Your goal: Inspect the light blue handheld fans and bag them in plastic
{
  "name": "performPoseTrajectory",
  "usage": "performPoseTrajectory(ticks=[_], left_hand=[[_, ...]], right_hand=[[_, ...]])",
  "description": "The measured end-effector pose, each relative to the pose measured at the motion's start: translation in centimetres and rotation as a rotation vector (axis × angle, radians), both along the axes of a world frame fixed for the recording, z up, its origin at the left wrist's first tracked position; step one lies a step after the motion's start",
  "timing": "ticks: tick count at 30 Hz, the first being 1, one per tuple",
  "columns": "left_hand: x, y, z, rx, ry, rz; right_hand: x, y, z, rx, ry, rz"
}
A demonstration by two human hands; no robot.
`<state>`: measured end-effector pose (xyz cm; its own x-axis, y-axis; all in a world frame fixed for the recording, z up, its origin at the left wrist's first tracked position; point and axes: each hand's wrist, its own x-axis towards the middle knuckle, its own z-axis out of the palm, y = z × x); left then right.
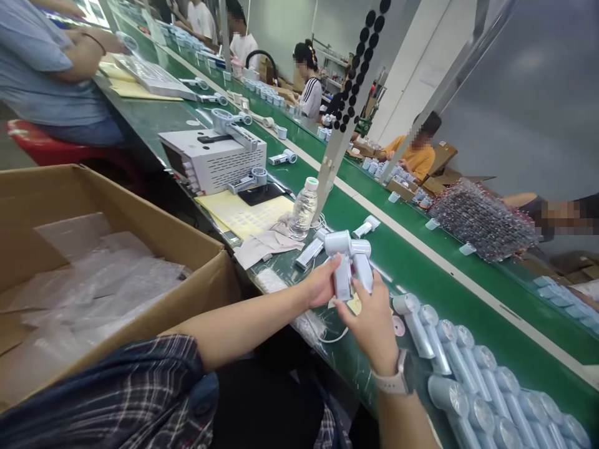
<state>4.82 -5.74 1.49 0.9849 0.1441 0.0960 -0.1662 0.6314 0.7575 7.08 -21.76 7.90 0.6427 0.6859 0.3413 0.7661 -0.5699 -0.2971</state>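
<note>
Two light-blue handheld fans, each with a round head on a straight handle, are side by side in front of me. My left hand (pixel 322 284) is closed around the handle of the nearer fan (pixel 343 280). The fingers of my right hand (pixel 374 321) wrap the lower handle of the other fan (pixel 362 262), its thumb near the first fan's bottom end. Just behind, another fan (pixel 309 251) lies on the bench, and a further one (pixel 365 227) rests on the green belt.
Rows of fans (pixel 461 358) lie at my right. A cardboard box (pixel 206 274) with clear plastic bags is at left. A water bottle (pixel 304 209), a cloth (pixel 269 240), a white instrument box (pixel 224 159) and a metal post (pixel 334 159) stand ahead. Co-workers sit along the green conveyor (pixel 412 249).
</note>
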Motion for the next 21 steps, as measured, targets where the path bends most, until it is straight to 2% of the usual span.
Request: performPoseTrajectory(ticks=[2, 4, 5, 7, 9, 11, 13, 14, 18, 21], left_hand=[[-1.3, 0.8, -0.2, -0.217, 0.068, -0.102], [-2.6, 1.8, -0.6, -0.249, 0.123, -0.170], [-3.3, 2.2, -0.8, -0.243, 0.129, -0.187], [-4.3, 3.1, -1.0, -0.225, 0.099, -0.198], [-4.9, 3.8, -0.7, -0.202, 0.049, -0.203], [-5.2, 4.1, -0.1, -0.169, 0.006, -0.209], [-5.3, 4.3, 0.7, -0.149, -0.028, -0.190], [-5.3, 4.4, 1.1, -0.145, -0.039, -0.169], [-5.8, 4.7, 2.2, -0.152, -0.039, -0.119], [-6.2, 4.9, 2.7, -0.173, -0.055, -0.104]], right_hand=[[-2.0, -1.2, -1.2, 0.043, 0.060, 0.084], [-2.8, -2.4, -2.2, 0.075, 0.260, 0.145], [-2.9, -2.9, -2.7, 0.078, 0.365, 0.116], [-2.9, -3.4, -4.0, -0.016, 0.463, -0.083], [-3.2, -2.9, -5.5, -0.199, 0.355, -0.305], [-3.9, -1.8, -6.9, -0.296, 0.185, -0.362], [-4.9, -0.6, -7.8, -0.194, 0.166, -0.279], [-5.3, -0.1, -7.9, -0.091, 0.238, -0.206], [-6.5, 1.3, -7.3, 0.381, 0.798, 0.121], [-6.9, 2.3, -6.5, 0.500, 1.057, 0.223]])
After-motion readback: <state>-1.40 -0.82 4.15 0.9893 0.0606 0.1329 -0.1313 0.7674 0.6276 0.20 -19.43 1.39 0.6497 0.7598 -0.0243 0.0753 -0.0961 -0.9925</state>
